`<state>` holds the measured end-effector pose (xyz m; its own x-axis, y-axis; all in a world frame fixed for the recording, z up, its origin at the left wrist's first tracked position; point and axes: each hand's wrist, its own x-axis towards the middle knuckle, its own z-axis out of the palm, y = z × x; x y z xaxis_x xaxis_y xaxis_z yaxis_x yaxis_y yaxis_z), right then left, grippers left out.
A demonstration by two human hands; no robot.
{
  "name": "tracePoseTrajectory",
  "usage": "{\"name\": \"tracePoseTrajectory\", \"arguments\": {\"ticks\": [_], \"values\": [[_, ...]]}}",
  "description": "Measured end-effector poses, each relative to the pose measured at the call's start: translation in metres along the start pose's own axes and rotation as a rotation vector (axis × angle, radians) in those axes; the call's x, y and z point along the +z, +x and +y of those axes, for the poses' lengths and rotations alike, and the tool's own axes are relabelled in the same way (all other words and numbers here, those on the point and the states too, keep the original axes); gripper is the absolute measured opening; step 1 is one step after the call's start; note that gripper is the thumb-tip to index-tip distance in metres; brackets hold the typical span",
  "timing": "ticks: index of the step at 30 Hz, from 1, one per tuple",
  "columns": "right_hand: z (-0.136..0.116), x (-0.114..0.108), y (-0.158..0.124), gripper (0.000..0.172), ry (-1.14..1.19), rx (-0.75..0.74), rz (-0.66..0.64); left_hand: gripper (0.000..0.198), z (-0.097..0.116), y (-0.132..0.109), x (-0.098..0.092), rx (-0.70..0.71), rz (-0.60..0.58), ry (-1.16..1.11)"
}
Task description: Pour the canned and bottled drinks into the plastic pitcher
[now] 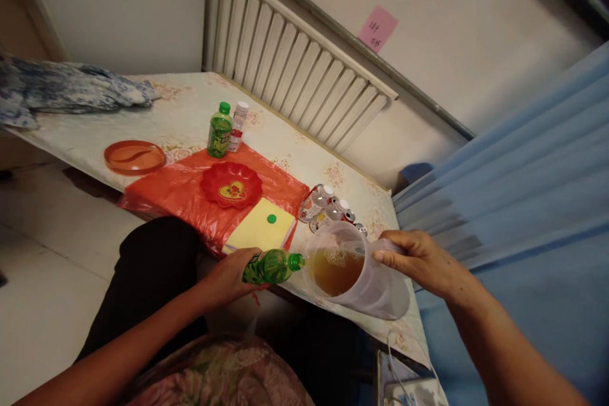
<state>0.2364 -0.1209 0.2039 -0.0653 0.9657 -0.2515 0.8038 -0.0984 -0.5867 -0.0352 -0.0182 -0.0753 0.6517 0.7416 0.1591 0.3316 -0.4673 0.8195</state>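
Clasping a near-level bottle (272, 266), the left hand (231, 276) points toward the pitcher (383, 288).

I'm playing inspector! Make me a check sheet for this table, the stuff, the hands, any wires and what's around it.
Surface: flowery table, partly under red plastic.
Things in hand: green bottle, uncapped, mouth towards the pitcher; brown liquid inside the pitcher.
Clutter: red scalloped dish, yellow pad with green cap, orange round dish, another green bottle, crumpled cloth.
Hands: left hand grips the green bottle; right hand grips the pitcher's handle.
Cables: white cable by the table's edge; its ends are unclear.
Surroundings: radiator, blue curtain, pink note.
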Motion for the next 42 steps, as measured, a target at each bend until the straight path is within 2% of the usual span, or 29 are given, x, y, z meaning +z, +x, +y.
{"name": "tracePoseTrajectory", "arguments": {"ticks": [42], "values": [[-0.006,0.0001,0.0035,0.045,-0.033,-0.004,-0.02,0.048,0.0011,-0.0018,-0.0012,-0.02,0.012,-0.011]]}}
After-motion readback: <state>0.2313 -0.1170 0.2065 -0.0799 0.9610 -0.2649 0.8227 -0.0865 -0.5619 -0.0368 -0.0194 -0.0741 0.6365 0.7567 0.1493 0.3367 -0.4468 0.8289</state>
